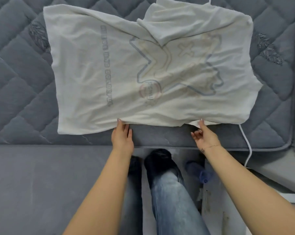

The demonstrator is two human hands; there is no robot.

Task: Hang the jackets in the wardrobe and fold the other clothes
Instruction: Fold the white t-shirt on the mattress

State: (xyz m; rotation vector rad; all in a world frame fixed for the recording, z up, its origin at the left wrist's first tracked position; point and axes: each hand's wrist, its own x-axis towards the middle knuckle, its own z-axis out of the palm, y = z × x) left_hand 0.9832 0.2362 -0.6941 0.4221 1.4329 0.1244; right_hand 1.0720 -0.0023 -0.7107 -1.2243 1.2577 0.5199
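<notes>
A white T-shirt (119, 68) lies spread flat on the grey quilted mattress (21, 78), with a faint print showing through the cloth. One sleeve (174, 24) is folded over onto the body at the far right. My left hand (122, 135) reaches the near edge with straight fingers, the tips touching the fabric. My right hand (203, 135) touches the same edge further right with one straight finger, its other fingers loosely curled. The cloth is slightly raised there. Neither hand plainly grips the shirt.
A white cable (245, 138) runs from under the shirt's right corner and over the mattress edge. My legs in jeans (167, 192) stand against the bed's grey side panel (41, 175). A blue slipper (198, 170) lies on the floor at the right.
</notes>
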